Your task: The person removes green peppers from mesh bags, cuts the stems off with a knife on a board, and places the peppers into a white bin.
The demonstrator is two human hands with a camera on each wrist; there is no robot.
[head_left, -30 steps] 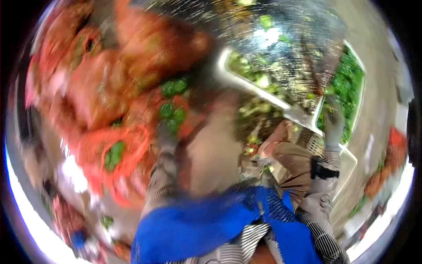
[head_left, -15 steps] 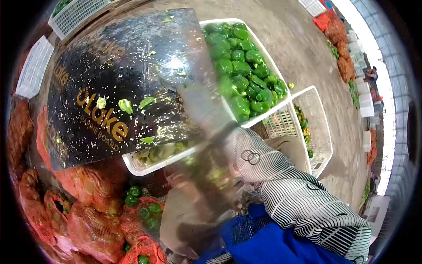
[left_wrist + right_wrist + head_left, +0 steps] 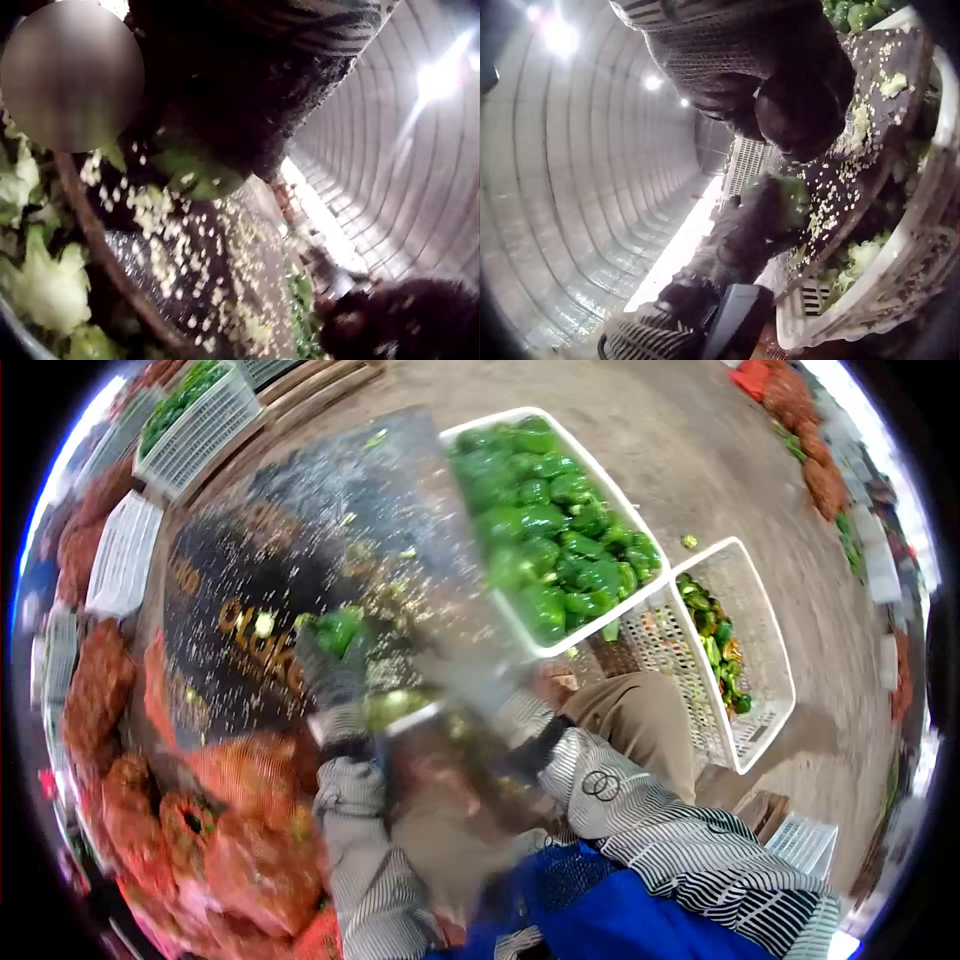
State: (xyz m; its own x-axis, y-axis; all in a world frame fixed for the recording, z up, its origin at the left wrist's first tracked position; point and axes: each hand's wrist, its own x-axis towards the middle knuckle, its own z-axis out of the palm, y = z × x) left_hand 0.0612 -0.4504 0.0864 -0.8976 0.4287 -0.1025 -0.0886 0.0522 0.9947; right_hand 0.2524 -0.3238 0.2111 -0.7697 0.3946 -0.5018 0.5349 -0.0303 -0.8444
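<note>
On the left part of the black board (image 3: pixel 290 560), my gloved left hand (image 3: pixel 330 670) grips a green pepper (image 3: pixel 340 630). The same pepper (image 3: pixel 791 204) shows beyond the fingers of my left hand (image 3: pixel 742 229) in the right wrist view, and as a dim green shape (image 3: pixel 191 172) below dark glove cloth in the left wrist view. My right hand (image 3: pixel 475 675), blurred, is over the board's near right edge. It looks dark and rounded (image 3: pixel 802 109) in the right wrist view, above the seed-strewn board; whether it holds anything is hidden.
A white crate (image 3: pixel 605 465) of green peppers stands right of the board; another crate (image 3: pixel 765 630) with scraps is nearer. Under the board's near edge is a crate (image 3: pixel 919 251) with pale trimmings. Red mesh sacks (image 3: pixel 255 860) lie at the near left, crates (image 3: pixel 125 555) beyond.
My left hand has come from the mesh sacks onto the board, now with a pepper in it. My right hand has moved from the pepper crate to the board, then back towards its near edge.
</note>
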